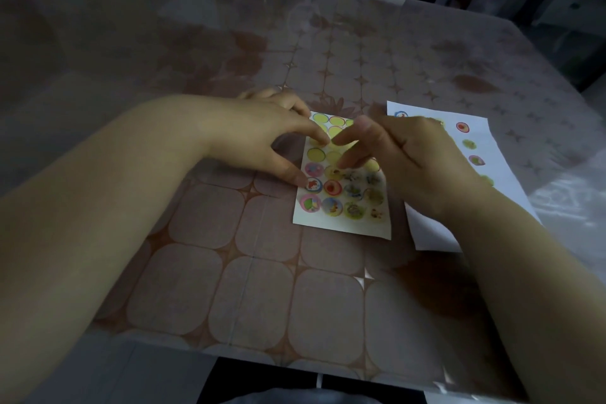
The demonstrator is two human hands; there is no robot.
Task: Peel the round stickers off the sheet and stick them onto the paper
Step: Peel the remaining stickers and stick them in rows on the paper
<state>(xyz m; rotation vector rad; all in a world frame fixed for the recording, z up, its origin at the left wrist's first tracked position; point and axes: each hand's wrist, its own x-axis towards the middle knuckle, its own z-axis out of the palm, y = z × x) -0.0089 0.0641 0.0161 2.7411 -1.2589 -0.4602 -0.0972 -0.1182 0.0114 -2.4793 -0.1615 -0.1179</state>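
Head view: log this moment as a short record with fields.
sticker sheet: flat on the table, left of the paper; top rows peeled bare, lower rows hold unpeeled stickers
paper: white, with a column of round stickers on it
left hand: forefinger and thumb press on the sheet
right hand: fingertips over the sheet's upper rows; a pinch cannot be told
table: under a patterned cover

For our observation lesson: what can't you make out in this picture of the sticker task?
Head view: whether the right hand pinches a sticker; its fingertips are blurred.
Head view: part of the paper, covered by the right hand.
Head view: designs of the stickers on the sheet, too small and blurred.
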